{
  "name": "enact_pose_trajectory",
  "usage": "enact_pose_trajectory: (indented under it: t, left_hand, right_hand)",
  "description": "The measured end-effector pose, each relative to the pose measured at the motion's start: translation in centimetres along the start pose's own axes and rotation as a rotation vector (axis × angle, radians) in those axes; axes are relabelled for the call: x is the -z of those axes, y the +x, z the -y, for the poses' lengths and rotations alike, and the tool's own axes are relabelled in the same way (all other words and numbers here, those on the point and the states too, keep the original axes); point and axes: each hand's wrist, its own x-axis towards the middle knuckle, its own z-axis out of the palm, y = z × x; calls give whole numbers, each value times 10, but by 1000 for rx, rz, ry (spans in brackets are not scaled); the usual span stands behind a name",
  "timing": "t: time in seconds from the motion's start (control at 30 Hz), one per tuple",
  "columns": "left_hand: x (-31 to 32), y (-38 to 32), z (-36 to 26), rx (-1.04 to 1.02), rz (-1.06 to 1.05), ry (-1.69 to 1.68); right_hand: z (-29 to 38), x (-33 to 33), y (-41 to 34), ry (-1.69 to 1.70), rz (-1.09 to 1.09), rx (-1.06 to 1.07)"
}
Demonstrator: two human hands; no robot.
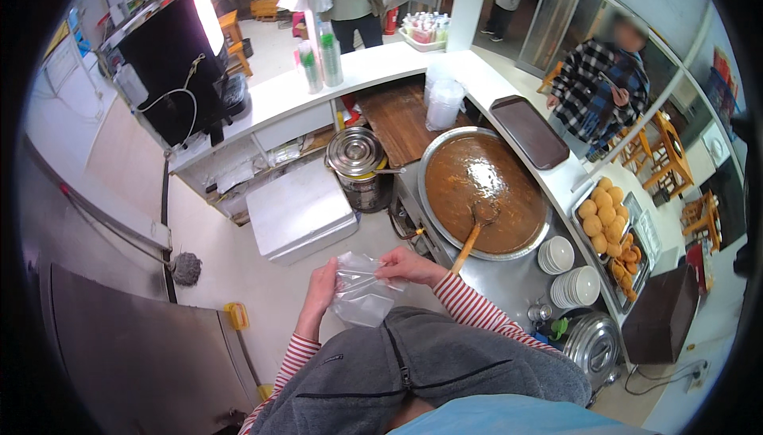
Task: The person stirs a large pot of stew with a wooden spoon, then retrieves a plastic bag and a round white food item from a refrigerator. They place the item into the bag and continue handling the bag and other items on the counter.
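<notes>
Both my hands pinch a clear plastic bag (362,293) in front of my grey vest. My left hand (322,287) grips its left edge, and my right hand (411,267) holds its upper right edge. The bag hangs down and looks flat and empty. Ahead and to the right stands a wide metal basin of brown soup (453,166). A ladle with a wooden handle (467,248) rests in it, its handle leaning over the near rim, just beyond my right hand. Stacked white bowls (556,255) sit on the metal worktop near the basin.
A white foam box (301,208) and a lidded metal pot (356,151) stand ahead. On the white counter (381,65) are stacked cups (331,56) and a brown tray (530,131). Fried round pastries (603,214) lie at right. People stand beyond the counter.
</notes>
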Motion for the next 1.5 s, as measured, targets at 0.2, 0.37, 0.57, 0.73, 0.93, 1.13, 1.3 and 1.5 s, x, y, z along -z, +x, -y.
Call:
enact_pose_trajectory:
  t: [0.2,0.37,0.57,0.73,0.93,1.13,1.3,1.5]
  left_hand:
    - [6,-9,13,-538,-605,517]
    - [3,-28,7,-7,-197,-228]
    - [13,-33,12,135,-233,-462]
    - [32,-34,24,181,-167,-631]
    - [50,-31,37,231,-133,-841]
    - [73,-28,67,212,-66,-1082]
    - [104,-42,99,368,22,-1124]
    - [155,-49,147,353,-196,-1530]
  right_hand:
    - [-6,-15,46,-8,-90,61]
    - [-19,-56,82,-145,-145,171]
    - [-25,-79,100,-512,-158,349]
    - [-27,-89,115,-569,-113,294]
    - [-29,-99,124,-438,-30,282]
    - [-28,-116,137,-611,-93,371]
    - [-39,-157,136,-774,-45,471]
    - [-52,-184,122,-342,-444,449]
